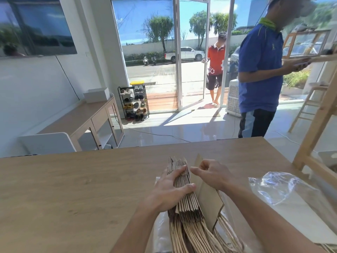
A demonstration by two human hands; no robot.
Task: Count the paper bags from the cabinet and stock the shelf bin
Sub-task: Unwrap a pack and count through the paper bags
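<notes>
A thick stack of folded brown paper bags (184,196) stands on edge on the wooden table (73,189), twisted paper handles trailing toward me. My left hand (169,189) clasps the stack, fingers over its top edges and thumb on the right side. My right hand (209,172) pinches the top of one separated bag (207,196), which leans away from the stack to the right.
Crumpled clear plastic wrap (284,187) lies on the table at the right. A wooden shelf frame (317,125) rises at the right edge. A person in a blue shirt (259,70) stands beyond the table; another in red (216,68) is at the open glass door. A low cabinet (87,121) lines the left wall.
</notes>
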